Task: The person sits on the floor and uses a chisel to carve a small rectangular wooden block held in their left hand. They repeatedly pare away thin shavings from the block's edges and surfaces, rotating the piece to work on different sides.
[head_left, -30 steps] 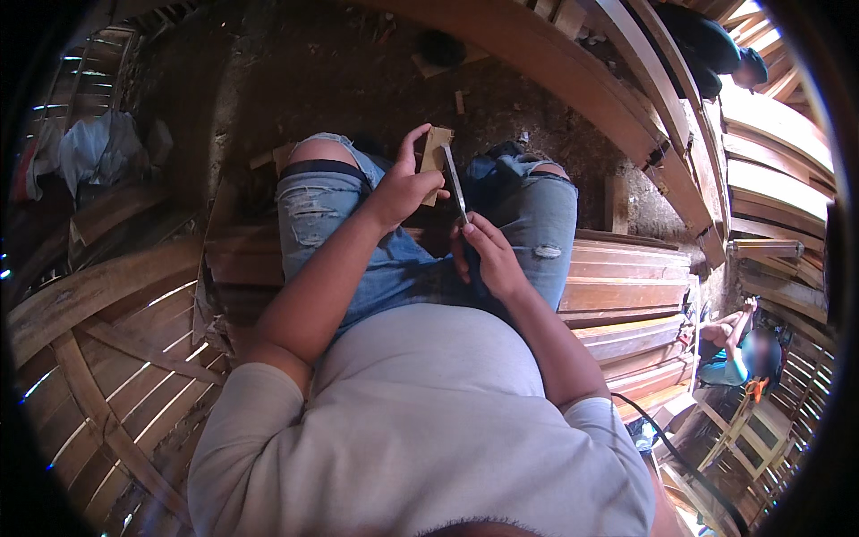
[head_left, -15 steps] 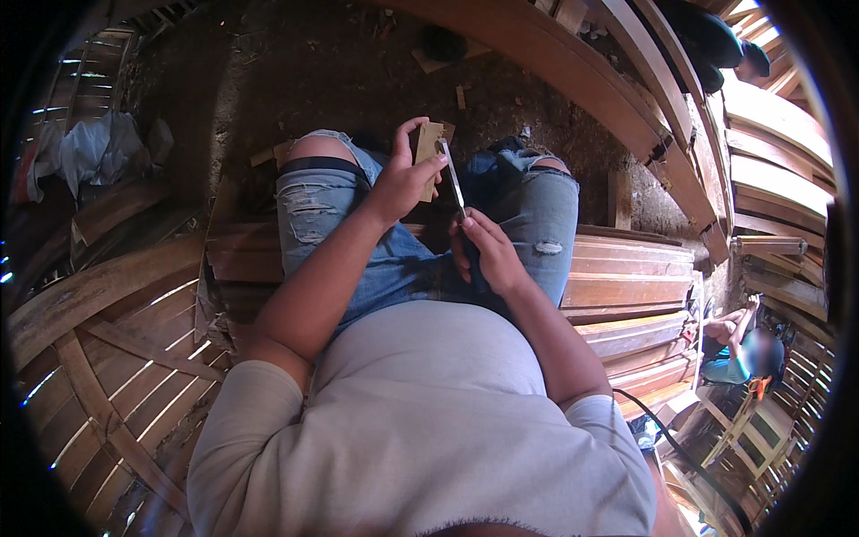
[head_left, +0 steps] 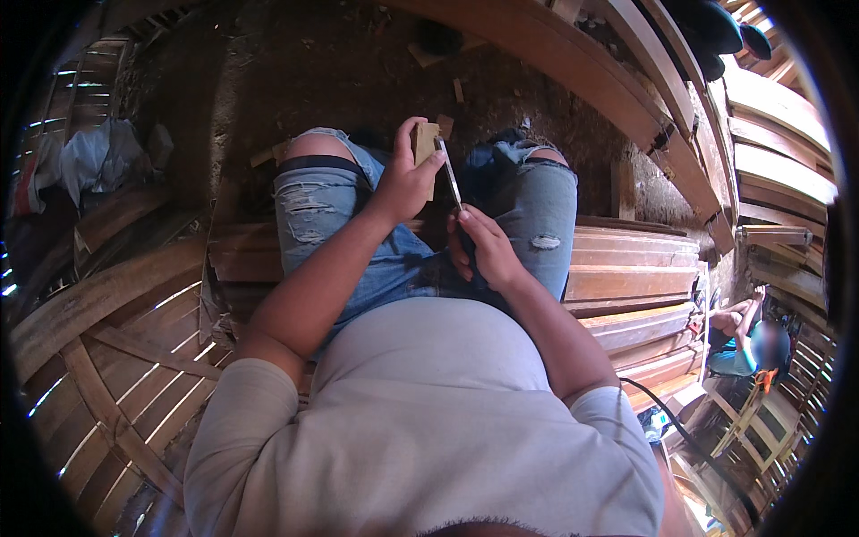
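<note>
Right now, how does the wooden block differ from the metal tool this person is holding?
The wooden block is tan and dull, whereas the metal tool has a silvery, shiny blade. The wooden block is broader; the metal tool's blade is a narrow strip. The left hand grips the wooden block, while the right hand holds the metal tool. Both are hand-held and longer than they are wide.

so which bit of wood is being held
The small pale block, gripped in the left hand; the long brown boards by the right leg lie unheld.
</note>
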Motion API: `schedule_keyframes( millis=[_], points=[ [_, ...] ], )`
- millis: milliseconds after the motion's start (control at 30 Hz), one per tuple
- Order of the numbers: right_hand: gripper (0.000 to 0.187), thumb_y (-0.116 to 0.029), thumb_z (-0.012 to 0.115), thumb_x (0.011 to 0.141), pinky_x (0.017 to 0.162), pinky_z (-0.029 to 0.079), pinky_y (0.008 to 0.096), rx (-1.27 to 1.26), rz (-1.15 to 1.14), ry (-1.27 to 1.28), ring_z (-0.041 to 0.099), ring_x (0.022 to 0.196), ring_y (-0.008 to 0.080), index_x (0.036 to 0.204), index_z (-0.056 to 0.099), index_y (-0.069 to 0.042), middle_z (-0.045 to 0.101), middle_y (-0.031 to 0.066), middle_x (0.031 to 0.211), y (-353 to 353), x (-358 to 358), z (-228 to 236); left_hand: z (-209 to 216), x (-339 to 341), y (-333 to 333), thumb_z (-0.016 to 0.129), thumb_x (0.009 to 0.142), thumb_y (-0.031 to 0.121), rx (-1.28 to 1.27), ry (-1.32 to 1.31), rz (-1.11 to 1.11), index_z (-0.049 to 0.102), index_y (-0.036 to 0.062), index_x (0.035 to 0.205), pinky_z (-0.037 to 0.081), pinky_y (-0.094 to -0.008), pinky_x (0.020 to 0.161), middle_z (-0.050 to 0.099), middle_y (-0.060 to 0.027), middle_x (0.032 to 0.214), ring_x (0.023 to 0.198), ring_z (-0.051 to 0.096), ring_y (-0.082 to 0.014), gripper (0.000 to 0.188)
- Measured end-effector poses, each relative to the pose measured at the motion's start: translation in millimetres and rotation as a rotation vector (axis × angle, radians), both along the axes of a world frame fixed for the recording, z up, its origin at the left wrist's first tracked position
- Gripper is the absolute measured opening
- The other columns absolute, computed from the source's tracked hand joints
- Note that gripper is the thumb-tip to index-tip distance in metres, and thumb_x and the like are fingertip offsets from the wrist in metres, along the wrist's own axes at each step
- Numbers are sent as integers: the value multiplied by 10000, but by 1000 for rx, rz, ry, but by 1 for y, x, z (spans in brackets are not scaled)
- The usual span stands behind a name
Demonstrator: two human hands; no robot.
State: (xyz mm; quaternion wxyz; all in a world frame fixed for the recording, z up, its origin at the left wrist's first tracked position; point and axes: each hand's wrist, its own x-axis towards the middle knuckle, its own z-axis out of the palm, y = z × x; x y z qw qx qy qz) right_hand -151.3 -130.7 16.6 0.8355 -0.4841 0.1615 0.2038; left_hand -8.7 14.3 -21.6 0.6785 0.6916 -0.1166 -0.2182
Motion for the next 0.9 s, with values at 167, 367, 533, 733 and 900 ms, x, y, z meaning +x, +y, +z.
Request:
schedule_keyframes(
  millis=[167, 367, 533, 733, 900],
  points=[
    [341, -378, 397, 1128, 411, 363, 286, -33, -16, -22, 438, 440, 160, 1091, 533, -68, 482, 60, 619, 3, -1, -5, 1, -5, -3, 582, 1060, 131, -47, 41, 27, 338, 170, 1498, 510, -267, 664, 554, -45, 1113, 794, 544, -95, 503],
    [331, -377, 407, 1126, 413, 367, 284, 8, -35, 15, 440, 441, 159, 1095, 534, -73, 477, 58, 619, 3, 1, -1, 6, 0, 1, 601, 1047, 144, 27, 37, 5, 315, 136, 1520, 510, -373, 975, 553, -130, 1306, 1122, 606, -216, 553],
    [328, -379, 407, 1127, 411, 362, 279, 62, -24, -17, 429, 426, 155, 1091, 527, -76, 465, 52, 611, 0, 4, -1, 19, 0, 0, 602, 1052, 149, -87, 162, -7, 307, 139, 1521, 526, -344, 916, 538, -105, 1273, 1068, 589, -176, 554],
    [336, -383, 399, 1130, 410, 364, 277, 51, -13, -17, 424, 425, 154, 1080, 520, -74, 459, 48, 608, 2, 3, -3, 11, -5, -1, 598, 1055, 150, -22, 126, 36, 316, 132, 1511, 505, -356, 972, 519, -98, 1273, 1114, 567, -180, 536],
    [335, -371, 388, 1136, 411, 369, 280, 21, -22, -24, 422, 428, 155, 1082, 521, -69, 463, 49, 612, 5, 4, -3, 10, -7, -3, 588, 1057, 143, -48, 117, 51, 325, 114, 1506, 476, -358, 1024, 510, -105, 1292, 1161, 548, -190, 521]
  ],
)
